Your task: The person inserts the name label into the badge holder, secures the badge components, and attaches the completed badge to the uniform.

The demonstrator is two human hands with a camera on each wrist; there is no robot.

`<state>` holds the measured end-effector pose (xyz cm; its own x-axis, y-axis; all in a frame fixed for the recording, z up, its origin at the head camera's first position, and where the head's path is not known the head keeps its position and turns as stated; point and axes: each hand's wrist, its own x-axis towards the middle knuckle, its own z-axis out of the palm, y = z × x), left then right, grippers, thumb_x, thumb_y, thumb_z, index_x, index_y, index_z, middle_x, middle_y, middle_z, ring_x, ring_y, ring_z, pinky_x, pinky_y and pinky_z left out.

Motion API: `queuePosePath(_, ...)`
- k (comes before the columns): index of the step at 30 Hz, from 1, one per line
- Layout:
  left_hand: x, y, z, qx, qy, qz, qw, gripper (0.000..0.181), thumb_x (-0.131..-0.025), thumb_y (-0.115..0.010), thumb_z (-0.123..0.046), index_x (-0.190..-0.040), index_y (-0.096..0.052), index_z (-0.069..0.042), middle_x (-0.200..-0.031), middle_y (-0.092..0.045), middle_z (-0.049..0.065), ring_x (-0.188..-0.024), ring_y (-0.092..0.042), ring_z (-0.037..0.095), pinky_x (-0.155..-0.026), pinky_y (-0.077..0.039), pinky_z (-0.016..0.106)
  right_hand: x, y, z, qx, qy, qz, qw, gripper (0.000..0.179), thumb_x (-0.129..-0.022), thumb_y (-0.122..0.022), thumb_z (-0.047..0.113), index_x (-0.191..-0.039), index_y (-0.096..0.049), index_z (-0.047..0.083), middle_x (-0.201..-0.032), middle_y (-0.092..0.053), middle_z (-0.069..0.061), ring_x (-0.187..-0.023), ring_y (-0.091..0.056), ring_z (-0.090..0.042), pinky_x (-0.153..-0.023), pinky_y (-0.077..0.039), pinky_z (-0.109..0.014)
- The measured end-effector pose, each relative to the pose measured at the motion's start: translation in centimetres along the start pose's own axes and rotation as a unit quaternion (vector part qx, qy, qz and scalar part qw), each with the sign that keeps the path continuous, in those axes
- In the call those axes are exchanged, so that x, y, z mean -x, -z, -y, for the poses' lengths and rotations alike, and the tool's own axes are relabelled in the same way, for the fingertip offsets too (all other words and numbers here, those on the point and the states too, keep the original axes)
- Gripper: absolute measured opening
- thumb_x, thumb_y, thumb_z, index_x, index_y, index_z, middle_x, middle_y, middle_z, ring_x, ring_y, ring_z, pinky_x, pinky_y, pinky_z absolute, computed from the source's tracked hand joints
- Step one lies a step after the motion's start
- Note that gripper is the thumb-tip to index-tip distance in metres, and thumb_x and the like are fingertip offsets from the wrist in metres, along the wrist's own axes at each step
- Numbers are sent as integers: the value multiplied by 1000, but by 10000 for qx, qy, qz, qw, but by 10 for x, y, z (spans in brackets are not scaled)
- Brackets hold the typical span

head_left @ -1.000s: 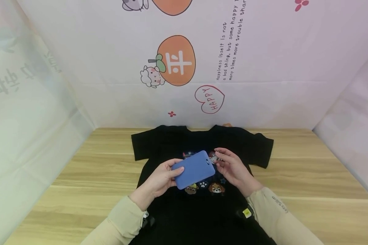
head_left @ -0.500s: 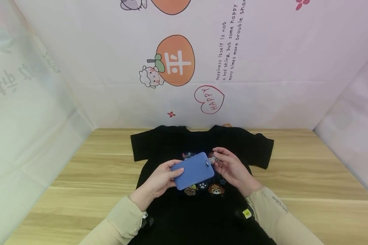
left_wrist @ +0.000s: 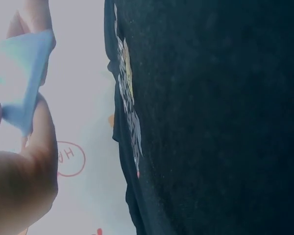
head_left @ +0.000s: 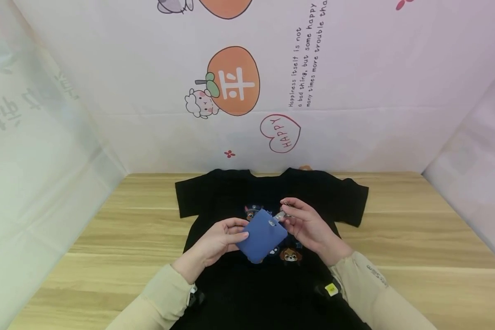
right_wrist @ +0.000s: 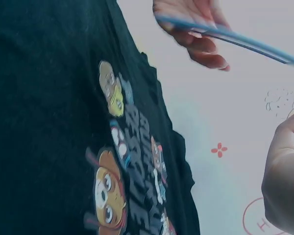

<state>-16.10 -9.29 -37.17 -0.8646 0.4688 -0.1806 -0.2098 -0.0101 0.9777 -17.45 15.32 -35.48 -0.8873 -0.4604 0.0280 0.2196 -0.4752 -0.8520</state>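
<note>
A blue badge holder (head_left: 261, 240) is held above a black T-shirt (head_left: 268, 293), its slotted end toward the upper right. My left hand (head_left: 214, 240) pinches its left edge, thumb on the front face and fingers partly behind. My right hand (head_left: 311, 229) pinches the small metal clip (head_left: 278, 217) by the slot; the fingers partly cover the clip. In the left wrist view the badge holder (left_wrist: 22, 73) looks pale and blurred above my left hand (left_wrist: 24, 181). Seen edge-on in the right wrist view, the badge holder (right_wrist: 235, 39) spans between both hands.
The T-shirt lies spread on a wooden table (head_left: 119, 229), its cartoon dog print (head_left: 290, 255) facing up. White printed cloth (head_left: 148, 91) hangs at the back and both sides. A dark wrist device with a yellow label (head_left: 331, 289) sits at the right cuff.
The badge holder has turned and tilted, so it looks shorter and more diamond-shaped. My right hand has shifted slightly left with the clip, while the left hand still grips the edge.
</note>
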Motion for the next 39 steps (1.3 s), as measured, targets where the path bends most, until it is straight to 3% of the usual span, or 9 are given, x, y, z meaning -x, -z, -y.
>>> queuePosePath(6, -1, -6, -3, -998, -194, 126, 9947, 34, -92, -61, -11, -120, -54, 7, -104, -67, 12, -88, -63, 13, -81, -54, 30, 0, -11, 0, 493, -119, -265, 9984, 15, -99, -46, 11, -97, -59, 18, -83, -55, 7, -69, -57, -4, -62, -47, -13)
queuePosePath(9, -1, -11, -6, -1224, -400, 252, 9914, 33, -91, -62, -10, -118, -56, 7, -101, -68, 13, -84, -63, 11, -78, -53, 27, 1, -13, 0, 658, -162, -308, 9972, 15, -99, -46, 11, -97, -58, 19, -84, -54, 8, -71, -55, -5, -61, -47, -14)
queuePosePath(15, -3, -18, -13, -1312, -648, 335, 9887, 32, -92, -61, -9, -118, -57, 7, -109, -66, 20, -91, -65, 13, -85, -55, 34, 1, -15, -2, 761, -156, -171, 9968, 15, -99, -48, 11, -96, -59, 21, -85, -55, 8, -71, -56, -5, -62, -48, -16)
queuePosePath(26, -2, -26, -18, -1541, -906, 357, 9833, 29, -91, -61, -9, -116, -58, 7, -109, -64, 22, -91, -66, 18, -82, -56, 36, 2, -14, 0, 1282, 112, 109, 9916, 15, -97, -50, 8, -100, -59, 20, -80, -56, 8, -72, -60, -4, -67, -51, -17)
queuePosePath(30, -1, -29, -20, -1660, -924, 316, 9813, 28, -91, -61, -10, -115, -59, 5, -107, -64, 21, -87, -66, 16, -79, -56, 33, 1, -16, 2, 1762, 116, -23, 9843, 11, -97, -52, 10, -103, -57, 18, -82, -56, 7, -72, -61, -5, -68, -53, -18)
queuePosePath(33, -1, -31, -20, -1776, -936, 315, 9791, 26, -92, -60, -11, -113, -61, 4, -102, -65, 16, -82, -65, 13, -75, -56, 30, 1, -18, 4, 2204, 118, -171, 9752, 14, -96, -53, 10, -110, -55, 9, -83, -56, 6, -73, -61, -6, -69, -54, -19)
queuePosePath(36, -2, -33, -20, -2043, -932, 260, 9741, 24, -92, -60, -13, -111, -63, 1, -79, -62, 5, -66, -56, 9, -62, -49, 23, 2, -18, 7, 2650, 115, -291, 9637, 29, -94, -56, 10, -118, -49, -4, -84, -55, 5, -74, -61, -7, -71, -54, -21)
queuePosePath(39, -3, -35, -18, -2346, -960, 156, 9672, 22, -92, -60, -16, -109, -65, -2, -60, -48, -2, -52, -43, 9, -51, -38, 20, 2, -18, 8, 3006, 157, -350, 9530, 39, -93, -57, 10, -124, -45, -11, -85, -56, 4, -75, -61, -7, -71, -55, -22)
